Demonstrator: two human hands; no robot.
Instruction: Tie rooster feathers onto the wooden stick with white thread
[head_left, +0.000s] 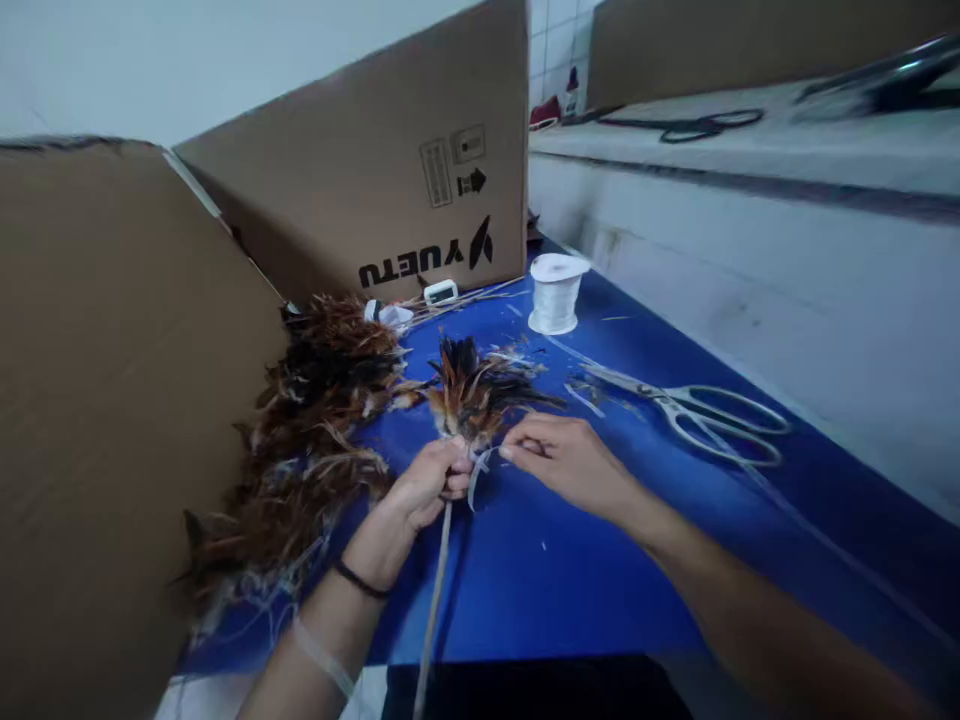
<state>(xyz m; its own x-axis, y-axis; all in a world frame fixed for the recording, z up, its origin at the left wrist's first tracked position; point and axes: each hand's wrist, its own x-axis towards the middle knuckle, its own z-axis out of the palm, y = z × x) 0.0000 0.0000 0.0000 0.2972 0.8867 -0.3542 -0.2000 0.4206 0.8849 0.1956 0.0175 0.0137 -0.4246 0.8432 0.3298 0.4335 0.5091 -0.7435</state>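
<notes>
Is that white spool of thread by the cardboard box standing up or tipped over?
Upright. The white thread spool stands on its flat end on the blue tabletop, its round top flange facing up.

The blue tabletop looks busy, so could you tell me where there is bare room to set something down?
Bare blue tabletop lies near the front edge, between the stick and the right forearm, and beside the thread spool, beyond the scissors. Crowded: the feather pile by the cardboard box, and around the left hand and right hand.
</notes>
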